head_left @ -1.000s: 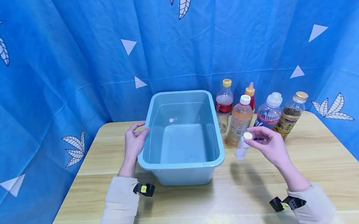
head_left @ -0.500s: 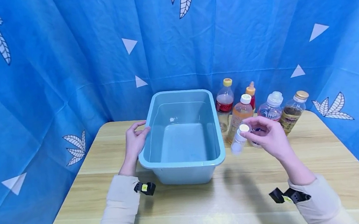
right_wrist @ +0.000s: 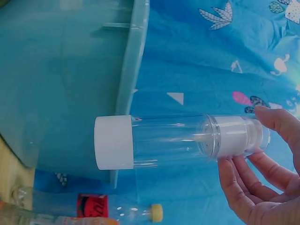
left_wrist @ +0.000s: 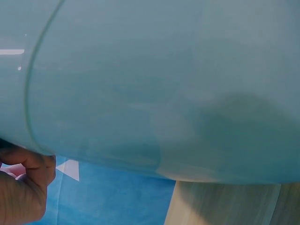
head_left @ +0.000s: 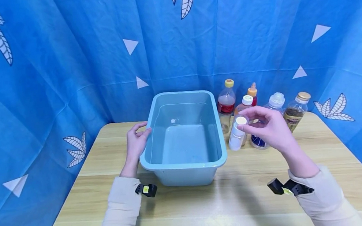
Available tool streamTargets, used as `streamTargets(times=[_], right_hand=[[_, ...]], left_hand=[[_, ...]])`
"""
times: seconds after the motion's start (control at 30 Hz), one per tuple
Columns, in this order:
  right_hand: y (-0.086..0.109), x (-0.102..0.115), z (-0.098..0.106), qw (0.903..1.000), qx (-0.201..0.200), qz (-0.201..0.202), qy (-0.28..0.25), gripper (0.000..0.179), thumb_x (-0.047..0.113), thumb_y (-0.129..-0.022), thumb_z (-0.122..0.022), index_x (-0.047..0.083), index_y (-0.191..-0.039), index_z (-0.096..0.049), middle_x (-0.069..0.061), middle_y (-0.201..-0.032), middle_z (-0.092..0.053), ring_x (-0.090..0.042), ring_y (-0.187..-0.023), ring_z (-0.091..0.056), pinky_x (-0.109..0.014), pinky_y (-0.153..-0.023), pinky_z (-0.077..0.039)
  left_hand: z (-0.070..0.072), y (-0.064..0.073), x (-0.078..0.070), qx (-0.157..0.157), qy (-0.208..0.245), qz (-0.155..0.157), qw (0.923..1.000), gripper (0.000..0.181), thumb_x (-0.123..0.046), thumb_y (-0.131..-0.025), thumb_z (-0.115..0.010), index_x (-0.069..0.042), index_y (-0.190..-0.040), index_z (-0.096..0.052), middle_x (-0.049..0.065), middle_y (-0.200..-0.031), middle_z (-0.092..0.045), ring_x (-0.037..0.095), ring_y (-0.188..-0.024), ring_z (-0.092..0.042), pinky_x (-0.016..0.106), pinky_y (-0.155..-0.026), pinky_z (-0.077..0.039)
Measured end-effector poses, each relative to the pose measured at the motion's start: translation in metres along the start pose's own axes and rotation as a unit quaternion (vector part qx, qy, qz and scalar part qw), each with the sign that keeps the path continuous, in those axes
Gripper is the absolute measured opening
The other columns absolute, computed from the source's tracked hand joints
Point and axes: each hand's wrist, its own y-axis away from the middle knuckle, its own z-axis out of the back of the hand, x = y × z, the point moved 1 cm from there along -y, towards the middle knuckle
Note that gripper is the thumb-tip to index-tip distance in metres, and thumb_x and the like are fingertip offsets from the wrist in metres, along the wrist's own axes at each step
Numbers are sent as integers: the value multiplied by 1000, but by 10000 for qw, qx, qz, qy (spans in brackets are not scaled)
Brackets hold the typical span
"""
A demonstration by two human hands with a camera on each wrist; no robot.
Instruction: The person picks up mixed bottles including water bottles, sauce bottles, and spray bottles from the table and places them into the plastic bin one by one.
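Observation:
My left hand [head_left: 137, 141] grips the left rim of a light blue plastic basin [head_left: 186, 167], its thumb over the edge. In the left wrist view the basin's wall [left_wrist: 117, 93] fills most of the picture, with part of the hand [left_wrist: 28, 185] at lower left. To the basin's right, my right hand [head_left: 270, 129] pinches a clear pump bottle [head_left: 236, 143] by its capped top, raised above the table. The right wrist view shows this bottle [right_wrist: 166, 145] with a white base, a white pump collar and a clear cap between thumb and fingers [right_wrist: 232, 187].
Right of the basin stand several bottles: a yellow-capped cola bottle [head_left: 226, 106], a white-capped orange one [head_left: 247, 101], a small red squeeze bottle [head_left: 252, 91], a clear one with a white lid [head_left: 276, 101] and a tan-capped one [head_left: 295, 112]. A blue curtain [head_left: 174, 47] hangs behind the wooden table [head_left: 178, 216].
My right hand has carried the pump bottle up and left, closer to the basin, and it now overlaps the orange bottle in the head view. The left hand and the basin have stayed put.

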Motion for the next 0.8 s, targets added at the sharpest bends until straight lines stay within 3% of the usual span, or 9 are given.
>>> streamTargets(times=[0.8], right_hand=[[-40,26,-4,9996,272,21,123,29,16,-76,-70,3,-101,-63,-8,-89,-62,-13,-76,-57,-17,-69,-49]], left_hand=[[0,-2,3,-23,19,-38,10000,34,-20,-88,-55,-7,-119,-53,22,-98,-62,30,-86,-62,39,-74,-51]])
